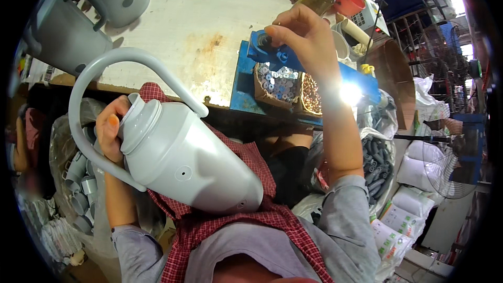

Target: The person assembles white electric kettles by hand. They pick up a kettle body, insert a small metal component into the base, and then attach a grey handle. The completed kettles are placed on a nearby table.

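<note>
A light grey jug point(194, 162) with a big curved handle point(123, 55) lies tilted across my lap, its neck toward the left. My left hand point(111, 131) is closed round the neck and spout, inside the handle's loop. Over the blue metal fixture point(243, 86) at the table's edge, my right hand point(304, 34) has thumb and fingers pinched together. Whatever they hold is too small to make out. Below that hand, a small box of grey and white washer-like pieces point(276, 84) stands beside a box of copper-coloured small fasteners point(310, 97).
Grey jugs point(68, 31) stand on the white table point(194, 15) at the far left. A yellowish jar point(317, 0) and a red cup point(349, 0) are at the back right. Bags of grey parts point(78, 178) flank me; a fan point(445, 162) stands right. A bright light point(350, 94) glares beside my right forearm.
</note>
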Demonstrator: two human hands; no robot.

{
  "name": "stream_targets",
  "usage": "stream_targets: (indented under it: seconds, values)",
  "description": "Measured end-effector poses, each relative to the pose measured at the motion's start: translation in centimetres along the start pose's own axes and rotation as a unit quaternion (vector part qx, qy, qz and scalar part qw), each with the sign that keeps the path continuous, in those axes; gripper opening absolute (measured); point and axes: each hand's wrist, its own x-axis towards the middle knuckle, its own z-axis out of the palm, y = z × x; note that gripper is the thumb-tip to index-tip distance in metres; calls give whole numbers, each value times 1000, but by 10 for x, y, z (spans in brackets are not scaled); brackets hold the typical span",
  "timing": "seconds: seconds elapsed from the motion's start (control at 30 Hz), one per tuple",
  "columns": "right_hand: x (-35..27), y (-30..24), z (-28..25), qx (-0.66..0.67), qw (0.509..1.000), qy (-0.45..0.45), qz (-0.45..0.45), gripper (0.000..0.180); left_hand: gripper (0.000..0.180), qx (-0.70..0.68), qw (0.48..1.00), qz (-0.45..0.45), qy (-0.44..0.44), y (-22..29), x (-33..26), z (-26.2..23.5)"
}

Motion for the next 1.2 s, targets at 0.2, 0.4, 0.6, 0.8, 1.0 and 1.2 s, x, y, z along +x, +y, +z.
stream_targets:
  seconds: [0.2, 0.4, 0.6, 0.8, 1.0, 1.2]
  values:
    - [-25, -4, -5, -18, 998, 40, -44, 28, 54, 163, 971, 93, -146, 14, 6, -23]
    - [-66, 9, -12, -37, 990, 126, -43, 24, 48, 115, 986, 108, -56, 6, -17, -39]
    - [-59, -15, 15, -136, 982, 76, -107, 21, 46, 143, 985, 96, -33, 12, -21, -38]
    - [-69, 55, 90, -187, 973, -102, -90, 39, 49, 128, 983, 131, 5, 24, -41, -57]
    - [71, 109, 203, -308, 944, -63, -101, 56, 50, 162, 976, 143, 6, 24, -47, -65]
    - [181, 168, 254, -307, 950, -60, 2, 61, 51, 155, 968, 193, 49, 32, -66, -77]
